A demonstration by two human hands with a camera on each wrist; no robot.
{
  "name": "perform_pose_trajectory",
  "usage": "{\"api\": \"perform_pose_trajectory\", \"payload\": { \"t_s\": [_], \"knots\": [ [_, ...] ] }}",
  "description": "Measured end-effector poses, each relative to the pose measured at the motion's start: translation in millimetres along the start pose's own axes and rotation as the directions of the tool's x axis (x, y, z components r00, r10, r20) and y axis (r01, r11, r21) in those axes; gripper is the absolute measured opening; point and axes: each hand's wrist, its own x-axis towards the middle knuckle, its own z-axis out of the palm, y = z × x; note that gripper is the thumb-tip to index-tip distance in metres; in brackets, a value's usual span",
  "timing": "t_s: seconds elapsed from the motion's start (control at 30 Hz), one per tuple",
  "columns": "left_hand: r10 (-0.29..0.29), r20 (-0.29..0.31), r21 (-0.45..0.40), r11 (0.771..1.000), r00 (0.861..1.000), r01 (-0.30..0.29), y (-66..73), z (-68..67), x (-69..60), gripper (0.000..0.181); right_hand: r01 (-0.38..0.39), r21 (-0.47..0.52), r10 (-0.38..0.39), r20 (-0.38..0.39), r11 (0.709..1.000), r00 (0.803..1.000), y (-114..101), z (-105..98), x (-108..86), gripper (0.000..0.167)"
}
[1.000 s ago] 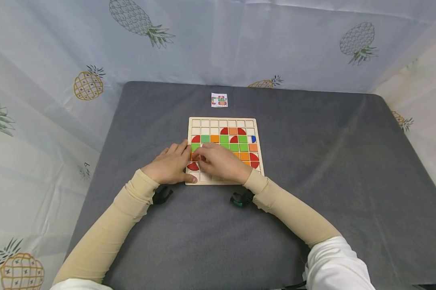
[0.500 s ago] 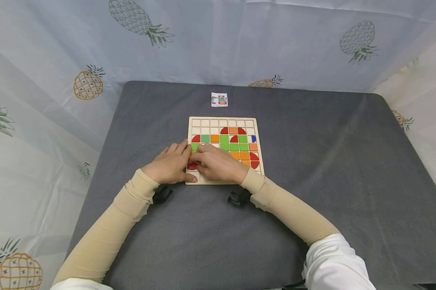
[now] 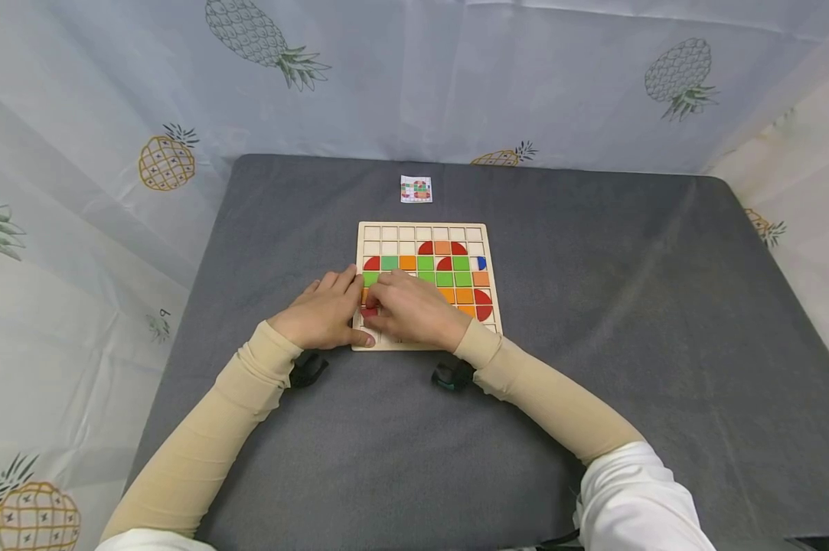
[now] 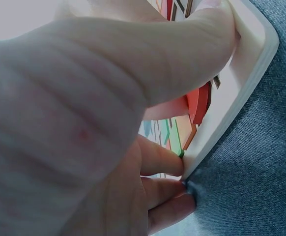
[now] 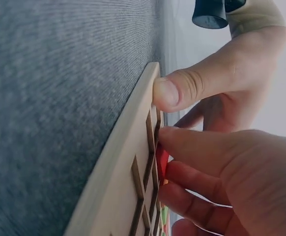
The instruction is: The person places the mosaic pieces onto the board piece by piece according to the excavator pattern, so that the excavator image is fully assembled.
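A wooden grid board (image 3: 421, 224) lies on the grey table, with green, orange and red pieces in many of its squares. At its left side rests my left hand (image 3: 323, 310); the fingers lie along the edge and the thumb is on the near left corner. My right hand (image 3: 417, 310) reaches over the board and pinches a red quarter-circle piece (image 5: 161, 158) in the leftmost column. The left wrist view shows this red piece (image 4: 198, 105) slightly raised near the board's rim. The right hand hides several squares in the lower left part.
Behind the board lies a small card (image 3: 416, 189) printed with a coloured grid pattern. A blue piece (image 3: 481, 263) sits at the board's right edge. Dark wrist cameras hang under both wrists. A pineapple-print curtain (image 3: 414, 92) surrounds the grey table (image 3: 628, 344).
My right hand has shifted slightly left and its fingertips have come onto the red piece, now more covered than before. The left hand has stayed in place.
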Motion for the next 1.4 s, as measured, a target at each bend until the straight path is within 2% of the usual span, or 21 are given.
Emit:
{"api": "perform_pose_trajectory", "payload": {
  "t_s": [0.17,0.37,0.53,0.67,0.83,1.03,1.4],
  "knots": [
    [0.0,0.001,0.003,1.0,1.0,0.0,0.1,-0.1,-0.4,0.104,-0.015,-0.007,0.014,-0.011,1.0,1.0,-0.5,1.2,-0.2,0.02],
    [0.004,-0.004,-0.003,1.0,1.0,-0.004,0.4,-0.9,-0.9,0.104,-0.02,0.044,0.021,-0.009,0.999,1.0,0.4,2.1,0.5,0.015],
    [-0.002,-0.005,0.0,1.0,1.0,0.002,1.5,-1.7,-0.8,0.102,-0.036,0.081,0.037,-0.011,0.996,0.999,2.6,-3.2,-3.6,0.022],
    [-0.007,-0.003,0.013,1.0,1.0,0.007,1.9,-1.0,-0.8,0.104,-0.052,0.122,0.053,-0.006,0.991,0.999,7.4,-13.5,-15.2,0.025],
    [-0.007,-0.004,0.02,1.0,1.0,0.007,2.1,-0.3,-2.0,0.105,-0.07,0.147,0.078,-0.045,0.987,0.996,19.5,-28.7,-43.3,0.024],
    [-0.004,-0.002,0.017,1.0,1.0,0.004,1.8,2.0,-0.9,0.105,-0.107,0.167,0.127,-0.114,0.98,0.985,35.6,-45.1,-91.5,0.019],
    [-0.004,0.006,0.005,1.0,1.0,0.004,1.7,1.7,-1.5,0.104,-0.182,0.191,0.207,-0.12,0.964,0.971,58.7,-58.2,-171.2,0.026]
  ]
}}
